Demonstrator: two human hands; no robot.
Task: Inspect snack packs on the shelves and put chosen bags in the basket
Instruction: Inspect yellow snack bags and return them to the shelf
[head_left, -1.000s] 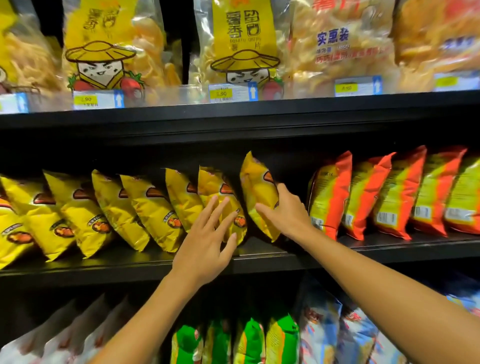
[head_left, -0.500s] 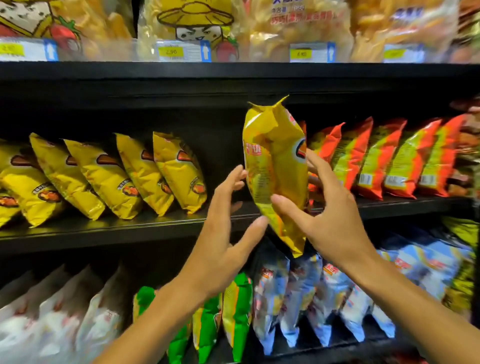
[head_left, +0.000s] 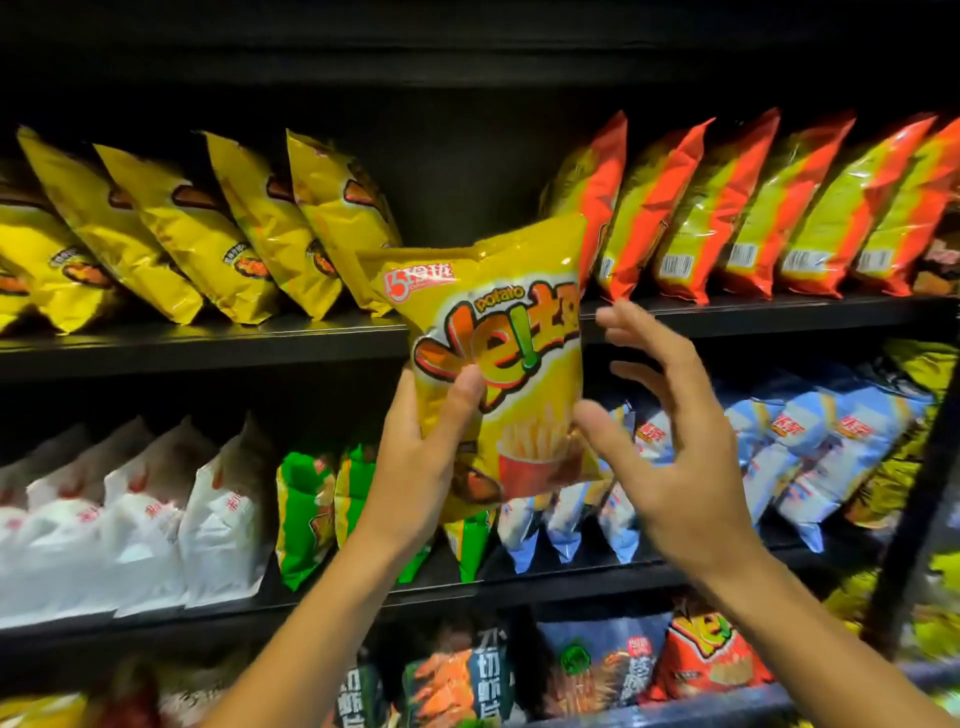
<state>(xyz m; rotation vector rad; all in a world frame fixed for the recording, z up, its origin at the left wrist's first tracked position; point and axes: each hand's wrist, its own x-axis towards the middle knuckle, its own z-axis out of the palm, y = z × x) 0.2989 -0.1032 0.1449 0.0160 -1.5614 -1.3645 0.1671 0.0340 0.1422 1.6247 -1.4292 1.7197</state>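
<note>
From the head camera, the glossy yellow foil bag of potato sticks (head_left: 498, 358) is off the shelf and held upright in front of the black shelving (head_left: 208, 345), its printed face turned toward the viewer, probably so the label can be read. The left hand (head_left: 421, 447) grips its lower left edge, thumb pressed on the front. The right hand (head_left: 670, 457) has its fingers spread, thumb near or touching the bag's lower right edge; contact is uncertain. No basket is in view. Yellow bags (head_left: 249, 228) and orange-red bags (head_left: 727, 218) lean in rows behind.
</note>
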